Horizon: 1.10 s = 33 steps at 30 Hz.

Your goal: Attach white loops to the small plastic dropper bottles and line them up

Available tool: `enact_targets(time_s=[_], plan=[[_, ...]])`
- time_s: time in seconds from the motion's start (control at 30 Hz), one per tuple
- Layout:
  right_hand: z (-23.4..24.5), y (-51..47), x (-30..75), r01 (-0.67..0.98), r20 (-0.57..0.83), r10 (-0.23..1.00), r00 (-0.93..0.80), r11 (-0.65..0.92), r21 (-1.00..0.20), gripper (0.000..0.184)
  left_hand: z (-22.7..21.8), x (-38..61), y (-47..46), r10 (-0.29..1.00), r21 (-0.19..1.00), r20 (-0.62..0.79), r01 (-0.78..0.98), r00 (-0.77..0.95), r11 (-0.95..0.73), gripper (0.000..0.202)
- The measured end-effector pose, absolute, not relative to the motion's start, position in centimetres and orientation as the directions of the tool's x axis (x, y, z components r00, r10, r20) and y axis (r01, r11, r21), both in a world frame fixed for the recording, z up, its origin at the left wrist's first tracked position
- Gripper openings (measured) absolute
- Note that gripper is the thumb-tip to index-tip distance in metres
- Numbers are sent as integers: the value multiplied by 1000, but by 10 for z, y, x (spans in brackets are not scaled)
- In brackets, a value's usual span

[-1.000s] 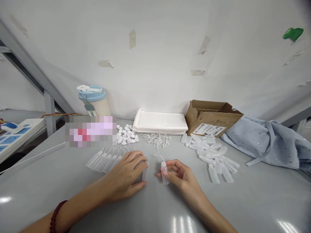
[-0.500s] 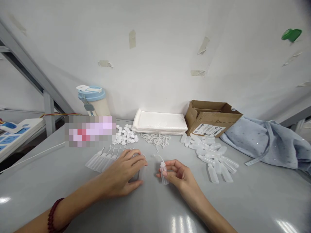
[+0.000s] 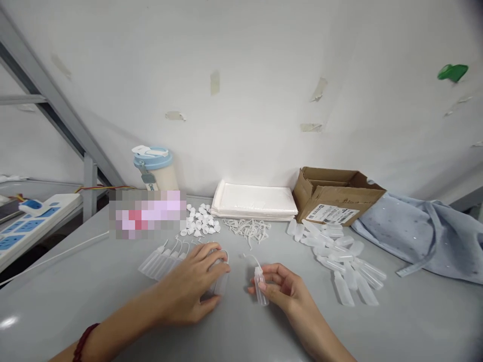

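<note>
A small, clear plastic bottle (image 3: pixel 261 295) with a curved, thin white tube (image 3: pixel 257 261) at its neck stands nearly upright over the grey desk (image 3: pixel 241 337), pinched between the right hand's (image 3: pixel 281 287) thumb and fingers. A light hold low on the body should avoid squeezing the soft wall and leave the tube free. The left hand (image 3: pixel 192 286) curves over the end of a row of similar tubed bottles (image 3: pixel 156 264); whether its fingers grip, I cannot tell. Keeping that row undisturbed would help. Loose translucent plastic bottles (image 3: pixel 342 290) lie to the right.
</note>
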State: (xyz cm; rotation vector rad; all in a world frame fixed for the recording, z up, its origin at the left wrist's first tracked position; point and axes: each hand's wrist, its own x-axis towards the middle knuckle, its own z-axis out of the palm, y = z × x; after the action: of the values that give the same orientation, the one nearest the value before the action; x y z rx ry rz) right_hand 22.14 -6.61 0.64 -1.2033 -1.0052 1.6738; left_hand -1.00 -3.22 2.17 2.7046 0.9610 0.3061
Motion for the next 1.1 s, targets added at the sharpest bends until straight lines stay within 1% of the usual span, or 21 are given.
enact_targets(time_s=[0.17, 0.27, 0.43, 0.53, 0.7, 0.83, 0.93, 1.03, 1.1], plan=[[4, -65, 218, -199, -308, 925, -221, -352, -915, 33, 19, -7, -35, 650, 303, 200, 584, 733, -753, 39], [3, -65, 216, -217, -312, 918, -245, -366, -905, 33, 18, -1, -38, 645, 309, 237, 573, 726, -759, 37], [4, -65, 214, -213, -312, 921, -233, -362, -908, 32, 14, 6, -38, 610, 265, 216, 555, 763, -788, 32], [4, -64, 213, -212, -316, 924, -216, -361, -908, 32, 11, 5, -37, 613, 249, 209, 565, 762, -787, 28], [1, -64, 214, -230, -314, 926, -209, -358, -905, 32, 9, 0, -38, 628, 244, 234, 581, 742, -777, 23], [-1, -65, 215, -223, -294, 934, -204, -337, -915, 32, 13, -3, -39, 643, 220, 264, 604, 719, -766, 14], [0, -65, 215, -229, -282, 936, -212, -328, -917, 30, 15, 0, -40, 650, 217, 258, 613, 715, -760, 21], [2, -66, 215, -228, -281, 937, -206, -325, -918, 29, 13, 4, -39, 613, 191, 223, 582, 758, -790, 32], [4, -66, 215, -226, -286, 938, -197, -327, -917, 29, 9, 6, -39, 594, 171, 203, 569, 779, -804, 31]])
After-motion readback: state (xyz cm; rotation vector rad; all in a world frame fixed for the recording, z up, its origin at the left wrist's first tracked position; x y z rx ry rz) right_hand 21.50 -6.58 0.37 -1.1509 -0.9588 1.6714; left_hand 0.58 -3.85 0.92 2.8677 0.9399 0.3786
